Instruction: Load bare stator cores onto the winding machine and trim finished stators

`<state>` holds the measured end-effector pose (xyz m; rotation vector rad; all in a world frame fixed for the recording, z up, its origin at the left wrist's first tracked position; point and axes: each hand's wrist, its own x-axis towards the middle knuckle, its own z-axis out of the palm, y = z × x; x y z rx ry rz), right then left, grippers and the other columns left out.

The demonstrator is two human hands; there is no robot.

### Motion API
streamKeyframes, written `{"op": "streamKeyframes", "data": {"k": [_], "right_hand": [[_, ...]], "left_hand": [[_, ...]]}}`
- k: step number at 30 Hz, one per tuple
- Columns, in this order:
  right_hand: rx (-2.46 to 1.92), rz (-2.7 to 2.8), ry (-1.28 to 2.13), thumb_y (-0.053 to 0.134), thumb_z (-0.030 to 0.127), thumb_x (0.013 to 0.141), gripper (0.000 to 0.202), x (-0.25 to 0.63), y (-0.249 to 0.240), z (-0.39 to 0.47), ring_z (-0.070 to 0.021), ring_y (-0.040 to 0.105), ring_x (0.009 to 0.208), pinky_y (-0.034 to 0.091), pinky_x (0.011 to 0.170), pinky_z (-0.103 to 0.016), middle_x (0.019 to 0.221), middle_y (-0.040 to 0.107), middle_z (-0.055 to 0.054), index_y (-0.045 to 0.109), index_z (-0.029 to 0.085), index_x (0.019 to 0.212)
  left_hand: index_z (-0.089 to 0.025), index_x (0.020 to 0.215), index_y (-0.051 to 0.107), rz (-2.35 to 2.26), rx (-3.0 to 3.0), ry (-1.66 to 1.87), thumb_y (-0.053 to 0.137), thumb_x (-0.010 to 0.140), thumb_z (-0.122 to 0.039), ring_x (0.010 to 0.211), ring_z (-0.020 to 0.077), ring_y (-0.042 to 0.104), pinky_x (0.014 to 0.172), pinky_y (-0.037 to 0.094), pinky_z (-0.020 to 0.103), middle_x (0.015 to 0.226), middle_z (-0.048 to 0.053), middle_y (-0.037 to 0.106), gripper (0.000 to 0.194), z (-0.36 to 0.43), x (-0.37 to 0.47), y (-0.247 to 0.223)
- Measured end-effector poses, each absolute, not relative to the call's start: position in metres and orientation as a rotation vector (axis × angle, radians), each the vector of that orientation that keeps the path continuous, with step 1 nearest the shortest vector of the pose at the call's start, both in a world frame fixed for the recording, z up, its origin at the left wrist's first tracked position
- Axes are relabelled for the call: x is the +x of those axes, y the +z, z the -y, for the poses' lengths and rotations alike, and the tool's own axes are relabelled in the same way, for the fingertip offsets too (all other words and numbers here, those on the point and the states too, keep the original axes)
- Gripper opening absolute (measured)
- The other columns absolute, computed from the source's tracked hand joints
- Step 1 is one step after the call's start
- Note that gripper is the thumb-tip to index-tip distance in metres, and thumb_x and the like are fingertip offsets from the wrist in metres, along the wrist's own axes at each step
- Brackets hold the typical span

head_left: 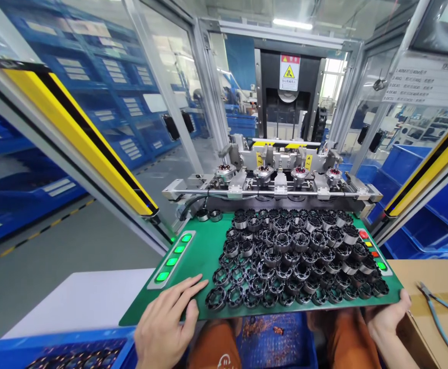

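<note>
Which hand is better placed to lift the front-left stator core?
Probably the left hand: its fingertips are beside that stator core; the right hand is across the green tabletop.

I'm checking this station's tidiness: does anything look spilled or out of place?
Copper-coloured scraps lie scattered in the blue plastic bin below the green tabletop, like spillage, though perhaps collected there. Two black-and-silver rings sit at the tabletop's rear left, apart from the main group.

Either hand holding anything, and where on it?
Left hand: nothing held, laid over the green tabletop. Right hand: at the tabletop's right front corner; whether it grips there cannot be told.
</note>
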<state>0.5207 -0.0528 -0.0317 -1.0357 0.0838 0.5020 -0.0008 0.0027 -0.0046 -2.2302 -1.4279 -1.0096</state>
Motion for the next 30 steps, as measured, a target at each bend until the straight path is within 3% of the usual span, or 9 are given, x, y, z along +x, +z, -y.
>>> {"op": "streamKeyframes", "data": {"k": [12, 17, 24, 30], "right_hand": [[-1.056, -0.075, 0.484, 0.058, 0.066, 0.090, 0.060, 0.5189, -0.0318, 0.0523, -0.0250, 0.074, 0.113, 0.062, 0.081, -0.036, 0.124, 0.082, -0.002, 0.079, 0.026, 0.129], [-1.080, -0.027, 0.490, 0.055, 0.069, 0.089, 0.063, 0.5197, -0.0317, 0.0515, -0.0300, 0.074, 0.116, 0.065, 0.089, -0.045, 0.126, 0.082, -0.005, 0.080, 0.024, 0.125], [-1.033, -0.100, 0.508, 0.062, 0.066, 0.087, 0.064, 0.5240, -0.0348, 0.0521, -0.0242, 0.076, 0.107, 0.058, 0.065, -0.031, 0.126, 0.083, -0.003, 0.077, 0.026, 0.135], [-1.041, -0.087, 0.527, 0.057, 0.063, 0.091, 0.060, 0.5225, -0.0321, 0.0535, -0.0216, 0.073, 0.090, 0.057, 0.061, -0.031, 0.119, 0.084, -0.003, 0.080, 0.024, 0.131]], "left_hand": [[-0.028, 0.131, 0.074, 1.374, -2.223, -1.010, 0.051, 0.110, -0.027, 0.117, 0.0243, 0.071, 0.095, 0.049, 0.038, 0.133, 0.003, 0.080, 0.031, -0.0032, -0.0006, -0.0029], [-0.029, 0.131, 0.075, 1.387, -2.229, -1.009, 0.051, 0.109, -0.027, 0.118, 0.0242, 0.072, 0.096, 0.050, 0.038, 0.133, 0.002, 0.080, 0.032, -0.0029, -0.0010, -0.0022], [-0.031, 0.131, 0.078, 1.406, -2.221, -1.034, 0.054, 0.106, -0.028, 0.116, 0.0237, 0.074, 0.096, 0.051, 0.037, 0.131, 0.001, 0.082, 0.034, -0.0047, -0.0025, -0.0053], [-0.030, 0.131, 0.077, 1.405, -2.227, -1.024, 0.053, 0.108, -0.028, 0.119, 0.0230, 0.073, 0.097, 0.051, 0.036, 0.133, 0.001, 0.081, 0.033, -0.0038, -0.0030, -0.0055]]}}
